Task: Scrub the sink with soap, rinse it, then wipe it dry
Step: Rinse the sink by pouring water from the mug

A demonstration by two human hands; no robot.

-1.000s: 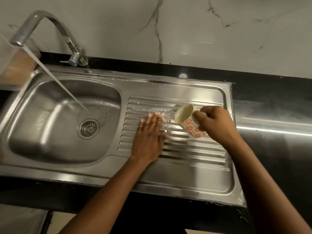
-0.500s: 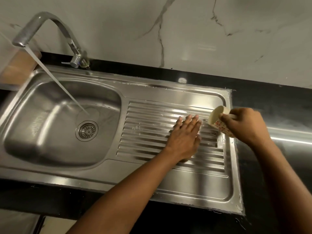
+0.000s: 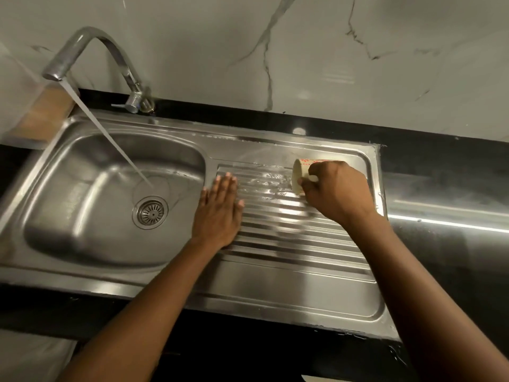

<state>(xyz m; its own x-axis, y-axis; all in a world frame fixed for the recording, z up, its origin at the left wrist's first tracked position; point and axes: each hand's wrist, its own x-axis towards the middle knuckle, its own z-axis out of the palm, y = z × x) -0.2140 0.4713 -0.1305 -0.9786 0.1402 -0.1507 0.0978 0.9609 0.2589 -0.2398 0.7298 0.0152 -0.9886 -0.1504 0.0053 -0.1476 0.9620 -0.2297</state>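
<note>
The steel sink (image 3: 275, 293) has a basin on the left and a ribbed drainboard on the right. My left hand (image 3: 219, 213) lies flat with straight fingers on the left end of the ribs, beside the basin. My right hand (image 3: 334, 193) grips a cream cup (image 3: 298, 172) with red flowers, tipped on its side with its mouth facing left, over the upper ribs. Water glistens on the ribs in front of the cup. The tap (image 3: 93, 48) runs a slanted stream into the basin near the drain (image 3: 151, 212).
A black counter (image 3: 446, 188) surrounds the sink, with a marble wall behind. A wooden block (image 3: 46, 111) sits at the far left behind the basin. A bright strip of light lies across the counter on the right.
My left hand slid left across the ribs, from near the right side to the edge by the basin. My right hand brought the cup back left from the right rim and tipped it further over.
</note>
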